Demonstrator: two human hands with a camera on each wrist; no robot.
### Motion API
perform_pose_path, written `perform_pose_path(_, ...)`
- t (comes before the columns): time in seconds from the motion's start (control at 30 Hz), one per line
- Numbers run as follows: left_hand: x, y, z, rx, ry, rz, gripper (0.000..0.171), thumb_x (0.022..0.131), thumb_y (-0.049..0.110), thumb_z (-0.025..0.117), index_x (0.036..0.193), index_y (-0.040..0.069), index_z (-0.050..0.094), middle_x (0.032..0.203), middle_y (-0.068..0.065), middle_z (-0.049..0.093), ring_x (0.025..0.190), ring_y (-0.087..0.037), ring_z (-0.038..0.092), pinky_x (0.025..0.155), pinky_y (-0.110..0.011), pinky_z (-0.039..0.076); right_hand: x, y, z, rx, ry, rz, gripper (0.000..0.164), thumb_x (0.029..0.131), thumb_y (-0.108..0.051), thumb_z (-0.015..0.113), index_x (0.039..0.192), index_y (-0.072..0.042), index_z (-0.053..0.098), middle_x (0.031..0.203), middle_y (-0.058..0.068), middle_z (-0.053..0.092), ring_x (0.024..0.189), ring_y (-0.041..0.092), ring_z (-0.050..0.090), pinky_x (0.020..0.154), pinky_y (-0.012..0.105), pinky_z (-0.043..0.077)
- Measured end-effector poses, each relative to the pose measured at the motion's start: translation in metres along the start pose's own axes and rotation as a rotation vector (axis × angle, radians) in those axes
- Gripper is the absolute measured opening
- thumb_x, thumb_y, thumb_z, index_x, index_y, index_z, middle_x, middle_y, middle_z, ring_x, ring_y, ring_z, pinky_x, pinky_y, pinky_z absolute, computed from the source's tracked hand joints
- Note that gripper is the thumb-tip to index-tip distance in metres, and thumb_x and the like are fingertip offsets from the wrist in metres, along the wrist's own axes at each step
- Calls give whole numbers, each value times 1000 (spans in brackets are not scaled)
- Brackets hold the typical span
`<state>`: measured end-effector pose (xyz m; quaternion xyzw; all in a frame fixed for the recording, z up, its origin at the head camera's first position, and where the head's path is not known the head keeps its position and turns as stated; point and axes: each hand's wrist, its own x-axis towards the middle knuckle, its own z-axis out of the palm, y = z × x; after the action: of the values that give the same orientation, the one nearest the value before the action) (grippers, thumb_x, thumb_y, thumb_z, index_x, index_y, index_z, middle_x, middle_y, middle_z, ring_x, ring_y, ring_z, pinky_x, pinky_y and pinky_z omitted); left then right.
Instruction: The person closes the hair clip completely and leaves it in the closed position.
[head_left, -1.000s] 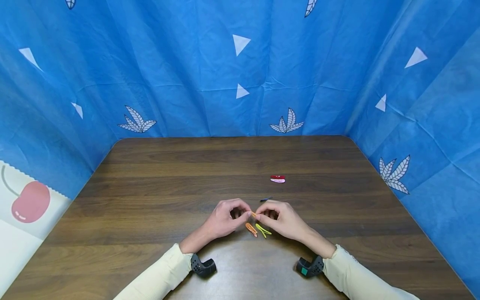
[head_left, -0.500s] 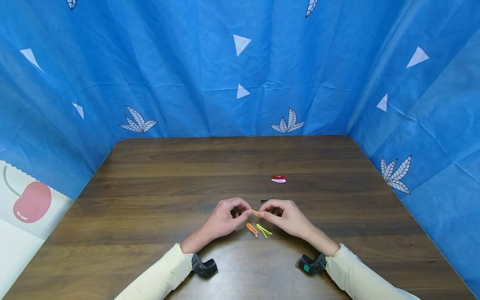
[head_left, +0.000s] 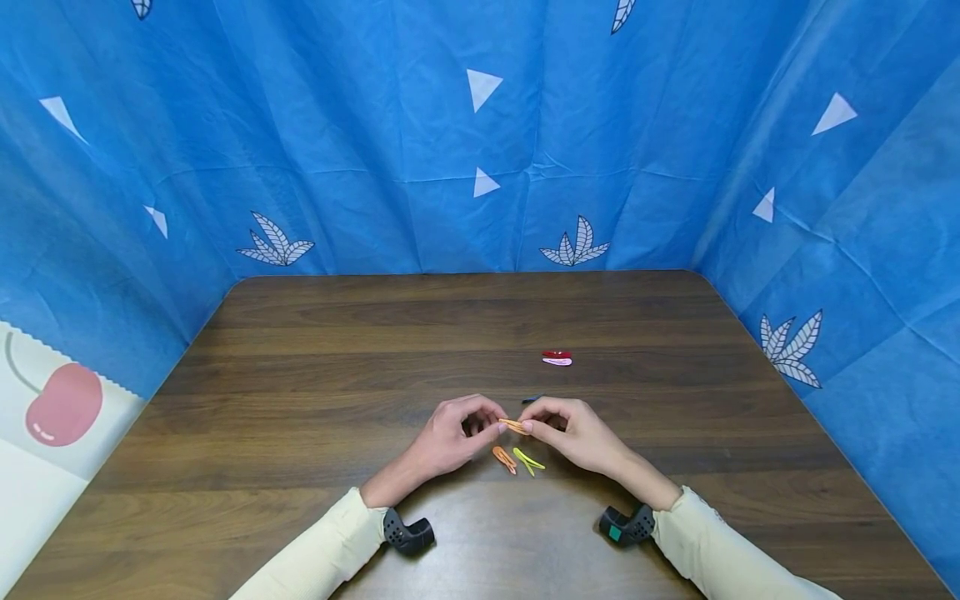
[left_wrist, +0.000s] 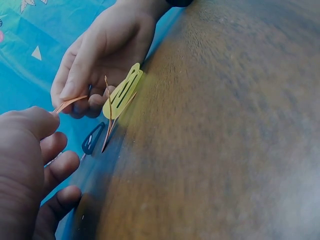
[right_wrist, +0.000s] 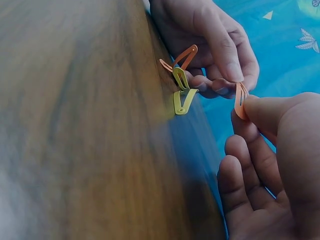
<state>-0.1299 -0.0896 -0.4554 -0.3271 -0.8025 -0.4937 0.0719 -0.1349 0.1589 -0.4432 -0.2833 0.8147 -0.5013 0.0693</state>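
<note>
An orange snap hair clip is stretched between my two hands, just above the table. The left hand pinches one end of it between thumb and forefinger, and the right hand pinches the other end likewise. In the right wrist view the held clip shows its slender prongs spread slightly. Below the hands, another orange hair clip lies beside a yellow-green hair clip, whose prongs are splayed. A dark blue hair clip lies just beyond the fingers, partly hidden by the right hand in the head view.
Farther back on the brown wooden table, a red hair clip and a pink one lie side by side. Blue patterned curtain surrounds the table's back and sides. Each wrist carries a black camera band.
My right hand has shifted slightly right, away from the left hand, and more of the orange hair clip shows between them. The left hand has barely moved; the clips on the table lie as before.
</note>
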Motion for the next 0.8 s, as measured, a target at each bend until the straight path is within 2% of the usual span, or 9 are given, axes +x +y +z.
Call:
perform_pose_path(0.3,0,2,0,13,-3,-5,5,95,15,76,100,15,76,80,7,67,68,-1,56,60,-22,50,-1,-1,-1,-32,-1,20,9,97,-27,73,104,-22,75,87,-3,69,71,11,60,62,24,51)
perform_pose_path(0.47,0,2,0,18,-4,-3,4,95,15,76,99,15,76,79,8,67,68,0,56,60,-22,50,-2,-1,-1,-68,3,-11,14,92,-27,80,105,-25,75,86,-7,67,71,10,60,61,24,51)
perform_pose_path(0.63,0,2,0,25,-10,-23,5,96,18,74,95,14,76,78,9,67,68,0,56,60,-21,49,-1,-1,-1,-91,33,-40,7,95,-24,76,102,-23,76,85,-9,69,70,9,60,62,24,51)
perform_pose_path(0.8,0,2,0,27,-18,-37,7,97,20,73,94,14,76,77,8,67,67,-1,55,60,-20,48,-1,0,-1,-88,49,-19,6,97,-25,74,101,-22,77,87,-7,73,69,8,61,62,23,52)
